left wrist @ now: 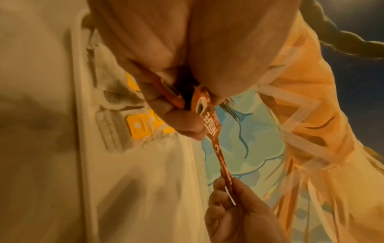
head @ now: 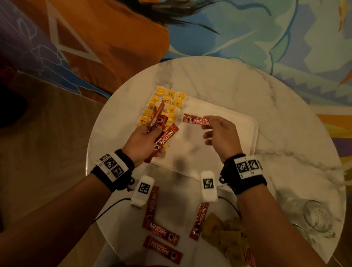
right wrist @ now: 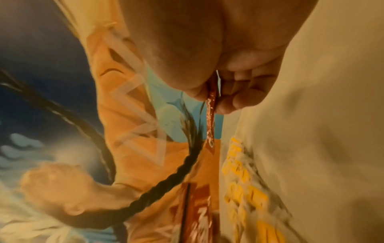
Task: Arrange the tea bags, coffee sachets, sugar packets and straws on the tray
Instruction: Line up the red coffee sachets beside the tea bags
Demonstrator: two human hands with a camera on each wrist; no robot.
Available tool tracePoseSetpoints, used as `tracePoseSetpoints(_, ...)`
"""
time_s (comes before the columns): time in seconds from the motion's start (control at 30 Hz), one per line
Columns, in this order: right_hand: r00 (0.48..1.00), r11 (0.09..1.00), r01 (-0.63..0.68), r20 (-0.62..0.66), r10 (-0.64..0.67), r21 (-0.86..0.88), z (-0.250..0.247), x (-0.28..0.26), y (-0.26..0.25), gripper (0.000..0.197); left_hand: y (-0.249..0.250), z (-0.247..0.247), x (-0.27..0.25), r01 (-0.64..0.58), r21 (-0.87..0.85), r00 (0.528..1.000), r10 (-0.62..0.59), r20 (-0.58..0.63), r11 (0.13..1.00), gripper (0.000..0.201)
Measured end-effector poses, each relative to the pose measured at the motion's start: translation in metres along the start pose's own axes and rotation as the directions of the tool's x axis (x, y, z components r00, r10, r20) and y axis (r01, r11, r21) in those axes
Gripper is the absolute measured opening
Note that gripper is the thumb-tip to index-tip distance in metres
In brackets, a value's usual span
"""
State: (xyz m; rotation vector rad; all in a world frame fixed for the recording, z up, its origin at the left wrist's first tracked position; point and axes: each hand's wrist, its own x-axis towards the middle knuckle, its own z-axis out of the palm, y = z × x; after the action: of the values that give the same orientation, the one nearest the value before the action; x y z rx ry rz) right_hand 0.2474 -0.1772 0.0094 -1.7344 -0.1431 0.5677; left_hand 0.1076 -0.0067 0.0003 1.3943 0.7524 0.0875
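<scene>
i am on the coffee step. on the worktop (head: 285, 131) the white tray (head: 248, 130) is my landmark. tea bags (head: 165, 104) line its left edge. my left hand (head: 144, 140) grips a bunch of sachets (head: 159, 128) there. my right hand (head: 223, 133) pinches one sachet (head: 195, 119) over the tray's far part, long side pointing left to right. next i think i must lay it flat beside the tea bags.
</scene>
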Motion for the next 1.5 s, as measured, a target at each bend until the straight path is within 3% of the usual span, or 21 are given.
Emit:
tracePoseSetpoints(0.27,0.991,0.980,-0.029,-0.137,0.002,-0.196,0.003,0.082,0.010,0.016,0.009,-0.011,0.022,-0.004,0.039,1.000,0.005,-0.030,0.999,0.027)
tracePoseSetpoints(0.47,0.994,0.963,-0.073,-0.092,0.051,-0.259,0.002,0.111,0.008,0.007,0.013,-0.010,0.032,-0.011,0.026,1.000,0.012,-0.019,1.000,0.027)
tracePoseSetpoints(0.63,0.995,0.982,-0.093,-0.062,0.083,-0.165,-0.001,0.127,0.000,0.017,0.014,-0.008,0.037,-0.007,0.030,1.000,0.007,-0.009,1.000,0.026)
tracePoseSetpoints(0.7,0.999,0.976,-0.046,-0.004,0.046,-0.213,0.000,0.127,-0.006,0.018,0.015,-0.007,0.039,-0.004,0.032,1.000,0.004,0.000,0.999,0.027)
tracePoseSetpoints(0.77,0.996,0.926,0.056,0.086,-0.025,-0.374,0.001,0.128,-0.010,0.023,0.016,-0.006,0.042,-0.002,0.027,1.000,0.002,0.008,1.000,0.027)
tracePoseSetpoints(0.87,0.963,0.780,0.204,0.264,-0.052,-0.592,0.006,0.127,-0.013,0.029,0.018,-0.003,0.044,-0.003,0.027,1.000,0.002,0.012,1.000,0.026)
tracePoseSetpoints(0.97,0.934,0.656,0.296,0.355,-0.046,-0.694,0.011,0.125,-0.008,0.041,0.016,-0.001,0.048,0.009,0.036,1.000,-0.009,0.010,0.999,0.027)
tracePoseSetpoints(1.13,0.950,0.616,0.277,0.306,-0.060,-0.737,0.010,0.117,-0.006,0.043,0.011,-0.004,0.051,0.009,0.041,1.000,-0.010,0.014,0.999,0.027)
tracePoseSetpoints(1.23,0.946,0.446,0.322,0.298,-0.125,-0.835,0.008,0.107,0.003,0.039,0.013,-0.004,0.050,0.008,0.011,1.000,-0.008,0.024,1.000,0.026)
tracePoseSetpoints(1.33,0.936,0.292,0.353,0.335,-0.111,-0.889,0.009,0.095,0.015,0.028,0.013,-0.005,0.049,0.008,0.006,1.000,-0.008,0.014,1.000,0.026)
tracePoseSetpoints(1.5,0.909,0.183,0.408,0.380,-0.169,-0.895,0.018,0.100,0.018,0.024,0.012,-0.006,0.050,0.008,-0.002,1.000,-0.008,0.003,1.000,0.026)
